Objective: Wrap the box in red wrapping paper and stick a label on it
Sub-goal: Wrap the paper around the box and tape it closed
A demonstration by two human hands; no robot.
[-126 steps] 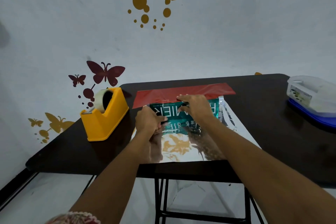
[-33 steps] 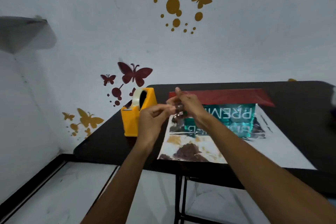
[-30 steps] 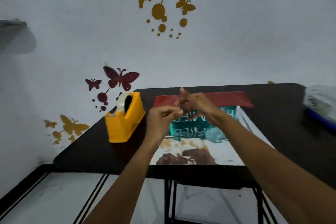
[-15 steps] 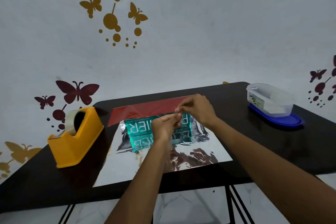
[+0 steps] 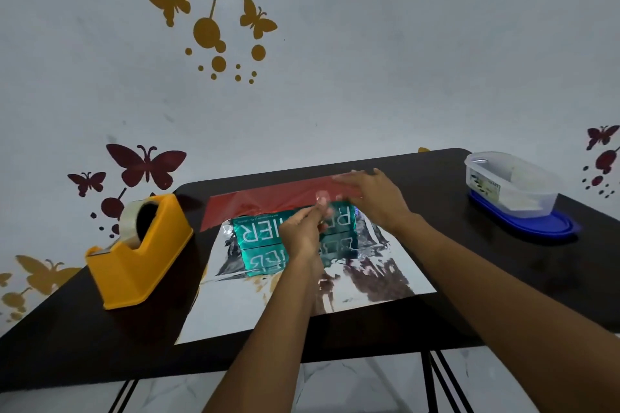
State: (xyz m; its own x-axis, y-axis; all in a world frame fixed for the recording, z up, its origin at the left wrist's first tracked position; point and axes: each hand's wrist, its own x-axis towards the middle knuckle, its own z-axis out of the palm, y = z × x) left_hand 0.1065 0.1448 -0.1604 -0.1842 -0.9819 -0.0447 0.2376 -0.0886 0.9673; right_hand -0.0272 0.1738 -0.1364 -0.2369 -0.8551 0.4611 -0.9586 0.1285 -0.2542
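A teal box (image 5: 260,232) with white lettering lies on the shiny silver inside of the wrapping paper (image 5: 268,307), mid-table. The paper's red outer side shows as a folded flap (image 5: 265,199) along the box's far edge. My left hand (image 5: 302,233) hovers over the box's middle, its fingertips pinching a short piece of clear tape (image 5: 321,198). My right hand (image 5: 372,199) lies flat, fingers stretched, on the red flap at the box's far right corner. The hands hide part of the box. No label is in sight.
A yellow tape dispenser (image 5: 141,261) with a clear roll stands left of the paper. At the right edge of the dark table (image 5: 486,271) a clear plastic container (image 5: 510,186) sits on a blue lid (image 5: 553,230). A wall with butterfly stickers rises behind.
My hands came back from the dispenser with a strip of tape. In the last half second my right hand let go of it and spread onto the red flap.
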